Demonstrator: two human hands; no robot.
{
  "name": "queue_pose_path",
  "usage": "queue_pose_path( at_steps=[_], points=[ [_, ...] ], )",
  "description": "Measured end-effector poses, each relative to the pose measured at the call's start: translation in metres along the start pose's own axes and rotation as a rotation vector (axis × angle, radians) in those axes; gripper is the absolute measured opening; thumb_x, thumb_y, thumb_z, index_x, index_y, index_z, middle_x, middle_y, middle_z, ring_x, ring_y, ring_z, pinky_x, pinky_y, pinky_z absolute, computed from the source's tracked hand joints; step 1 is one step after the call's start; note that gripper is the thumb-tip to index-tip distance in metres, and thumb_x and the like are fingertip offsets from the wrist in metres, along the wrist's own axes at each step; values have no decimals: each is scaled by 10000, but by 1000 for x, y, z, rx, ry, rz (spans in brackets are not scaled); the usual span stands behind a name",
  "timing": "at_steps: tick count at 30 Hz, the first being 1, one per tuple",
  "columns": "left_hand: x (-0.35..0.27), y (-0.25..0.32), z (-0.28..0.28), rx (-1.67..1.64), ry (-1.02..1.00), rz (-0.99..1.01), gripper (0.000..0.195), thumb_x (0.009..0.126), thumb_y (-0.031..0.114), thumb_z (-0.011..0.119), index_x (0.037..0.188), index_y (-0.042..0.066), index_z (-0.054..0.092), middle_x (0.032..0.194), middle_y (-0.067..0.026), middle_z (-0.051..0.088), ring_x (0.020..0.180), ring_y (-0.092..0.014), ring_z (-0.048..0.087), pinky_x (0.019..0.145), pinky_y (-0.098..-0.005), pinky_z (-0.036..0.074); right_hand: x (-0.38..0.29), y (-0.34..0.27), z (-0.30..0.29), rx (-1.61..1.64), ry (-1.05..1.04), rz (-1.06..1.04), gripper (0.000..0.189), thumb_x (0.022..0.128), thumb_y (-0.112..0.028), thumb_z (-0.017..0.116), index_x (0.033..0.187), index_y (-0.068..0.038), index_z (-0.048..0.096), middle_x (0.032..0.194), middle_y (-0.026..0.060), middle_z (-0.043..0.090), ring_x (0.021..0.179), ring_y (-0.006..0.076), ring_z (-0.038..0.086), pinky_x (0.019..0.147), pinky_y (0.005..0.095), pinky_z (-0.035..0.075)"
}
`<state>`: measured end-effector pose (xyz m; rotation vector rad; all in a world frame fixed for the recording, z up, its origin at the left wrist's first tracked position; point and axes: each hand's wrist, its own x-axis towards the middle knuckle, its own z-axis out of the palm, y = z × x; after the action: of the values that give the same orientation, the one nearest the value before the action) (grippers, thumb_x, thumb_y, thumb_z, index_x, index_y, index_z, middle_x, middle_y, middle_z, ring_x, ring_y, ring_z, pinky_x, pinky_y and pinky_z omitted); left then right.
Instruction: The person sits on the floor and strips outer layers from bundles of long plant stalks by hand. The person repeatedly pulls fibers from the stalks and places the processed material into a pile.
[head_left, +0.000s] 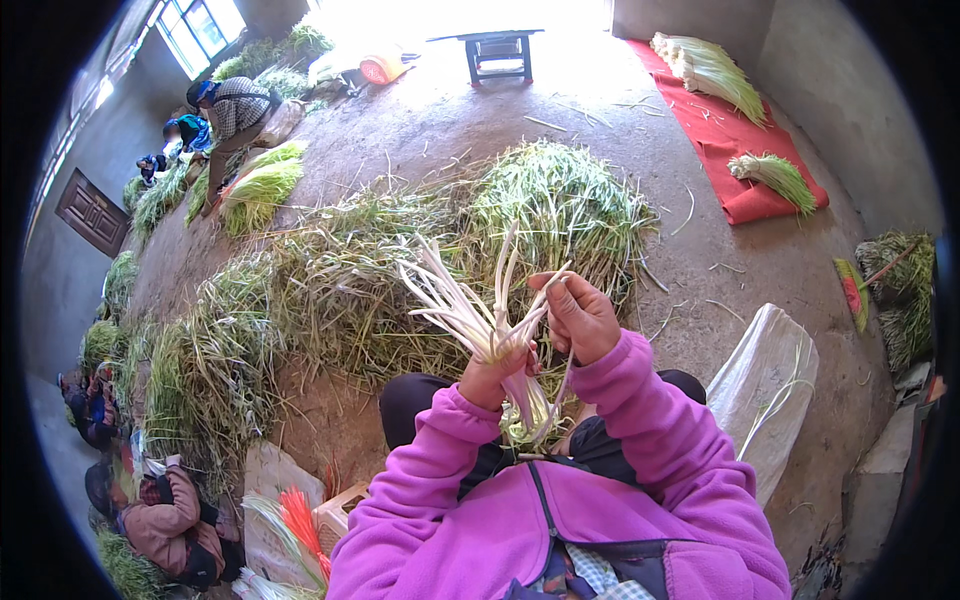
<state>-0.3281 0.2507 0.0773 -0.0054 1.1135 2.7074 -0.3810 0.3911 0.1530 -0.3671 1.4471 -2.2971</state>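
My left hand (491, 379) is closed around a bunch of long, pale vegetable stalks (457, 311). Their white ends fan out above the fist, and the greener part hangs down over my lap. Beside the bunch, at its right, my right hand (581, 315) pinches a pale stalk between thumb and forefinger. Where that stalk's lower part runs is partly hidden by the hand and the bunch. Just beyond both hands lies a heap of green leafy stalks (559, 210), mixed with drier stems.
A white woven sack (761, 390) lies at my right. Bundled stalks (709, 75) rest on red cloth (705, 157). Red ties (300, 517) and a plastic stool (337, 510) are at my left. Other people work along the left, one bending (240, 112). A low table (499, 56) stands by the doorway.
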Motion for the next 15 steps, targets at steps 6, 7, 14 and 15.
queue_pose_path(
  at_steps=[6, 7, 14, 15],
  points=[
    [4, -9, -14, -100, 8, 30, 248, 796, 210, 571, 926, 13, 497, 741, -78, 538, 692, -193, 526, 715, -359, 438, 2, 12, 1, 183, 111, -31, 291, 871, -320, 441, 942, -44, 499, 540, -61, 296, 434, 27, 262, 379, 167, 258],
    [4, -9, -14, -103, 20, 31, 243, 799, 210, 566, 923, 13, 496, 739, -78, 536, 692, -191, 525, 709, -356, 438, 2, 15, 1, 199, 116, -31, 290, 870, -323, 440, 941, -48, 498, 541, -58, 297, 437, 28, 265, 380, 167, 261],
    [3, -11, -6, -88, 123, 40, 202, 815, 196, 540, 909, 24, 496, 693, -79, 537, 666, -190, 530, 687, -346, 441, 4, 22, -6, 320, 123, 8, 285, 861, -343, 439, 909, -68, 495, 560, -37, 318, 458, 39, 289, 387, 167, 278],
    [4, -13, -7, -94, 133, 53, 198, 815, 196, 539, 909, 26, 498, 691, -80, 539, 663, -191, 531, 685, -346, 442, 3, 22, -6, 332, 133, 12, 285, 859, -346, 440, 899, -69, 494, 564, -35, 321, 459, 39, 291, 387, 167, 279]
  ],
)
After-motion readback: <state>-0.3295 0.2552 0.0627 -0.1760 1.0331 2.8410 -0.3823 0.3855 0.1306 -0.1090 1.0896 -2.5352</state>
